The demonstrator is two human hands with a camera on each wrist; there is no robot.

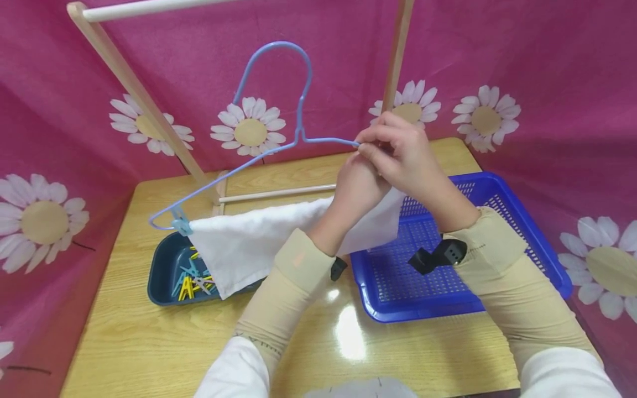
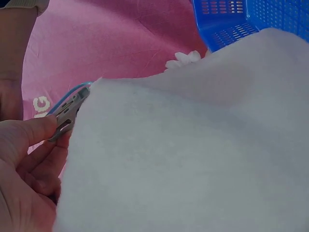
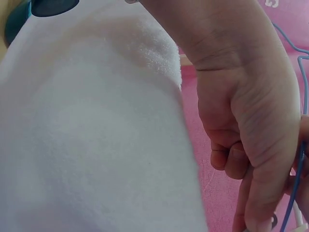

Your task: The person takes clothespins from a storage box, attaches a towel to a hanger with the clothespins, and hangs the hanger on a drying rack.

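Observation:
A blue wire hanger (image 1: pixel 298 132) is held up over the table. A white towel (image 1: pixel 259 232) hangs from it, its left corner fixed by a light blue clothespin (image 1: pixel 181 221). My right hand (image 1: pixel 410 157) pinches the hanger's right arm between thumb and fingers. Crossing beneath it, my left hand (image 1: pixel 360 185) is near the towel's right upper corner. In the left wrist view, the left hand (image 2: pixel 29 169) pinches a grey clothespin (image 2: pixel 69 113) whose tip meets the towel's corner beside the hanger. Whether it grips the cloth cannot be told. Fingertips are partly hidden in the head view.
A dark teal tub (image 1: pixel 161 276) of yellow, blue and grey clothespins stands at left, partly under the towel. On the right lies a blue plastic basket (image 1: pixel 398 309). Behind the hanger rises a wooden rack (image 1: pixel 134 83) with white bars. Pink flowered cloth surrounds the table (image 1: pixel 149 354).

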